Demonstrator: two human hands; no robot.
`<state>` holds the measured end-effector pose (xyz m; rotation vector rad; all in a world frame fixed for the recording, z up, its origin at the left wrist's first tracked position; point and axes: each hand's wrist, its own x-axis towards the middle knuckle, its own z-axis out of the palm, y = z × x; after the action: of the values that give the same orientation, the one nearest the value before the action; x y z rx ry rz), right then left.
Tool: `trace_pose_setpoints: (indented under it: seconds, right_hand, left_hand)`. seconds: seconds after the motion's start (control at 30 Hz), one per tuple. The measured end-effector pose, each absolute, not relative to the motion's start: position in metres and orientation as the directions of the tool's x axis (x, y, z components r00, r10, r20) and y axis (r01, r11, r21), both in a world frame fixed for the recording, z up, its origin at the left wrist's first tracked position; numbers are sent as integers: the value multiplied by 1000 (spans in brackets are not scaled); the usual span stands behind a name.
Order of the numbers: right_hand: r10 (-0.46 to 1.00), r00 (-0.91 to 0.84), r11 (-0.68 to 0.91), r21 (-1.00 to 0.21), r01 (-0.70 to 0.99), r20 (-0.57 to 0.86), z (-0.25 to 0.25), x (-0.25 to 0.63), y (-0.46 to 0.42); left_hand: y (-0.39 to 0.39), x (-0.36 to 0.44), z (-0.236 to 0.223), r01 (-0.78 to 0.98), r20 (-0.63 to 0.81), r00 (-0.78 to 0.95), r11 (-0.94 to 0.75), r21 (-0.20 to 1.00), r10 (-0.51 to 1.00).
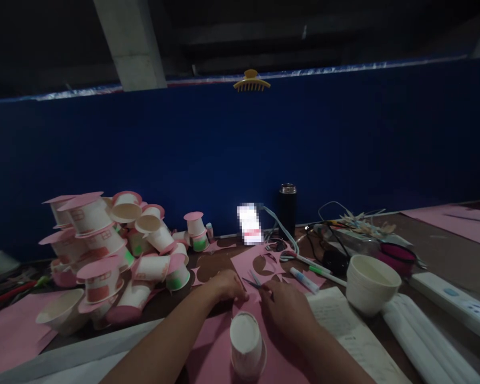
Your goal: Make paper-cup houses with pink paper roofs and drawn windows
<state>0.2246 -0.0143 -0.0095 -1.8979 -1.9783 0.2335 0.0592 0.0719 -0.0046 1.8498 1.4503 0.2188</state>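
My left hand point(229, 286) is closed at the edge of a piece of pink paper point(243, 305), its fingertips pinching it. My right hand point(287, 308) is wrapped round a pair of scissors point(254, 279); the blades stick out to the left, spread apart, and the handles are hidden in the hand. Between my forearms a white paper cup point(246, 341) stands upside down over a larger pink sheet point(208, 346). Just beyond my hands lies more pink paper with round holes cut in it point(244, 258).
At left is a pile of decorated paper cups with pink discs point(100, 240). A lit phone point(249, 224) and black flask point(288, 210) stand behind. To the right are a glue stick point(304, 279), stacked white cups point(371, 282), a printed sheet point(346, 325) and a power strip point(456, 304).
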Motion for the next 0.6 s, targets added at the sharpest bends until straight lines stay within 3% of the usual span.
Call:
trace_pose_setpoints:
  seconds: [0.33,0.6]
  right_hand:
    - [985,-5,69,-372,926,171,-12,224,-15]
    - [969,22,77,-382,921,248,-12,225,-15]
  left_hand:
    - [65,56,3,493,-416,315,227,840,853]
    - [53,16,27,69,-254,136,247,967,958]
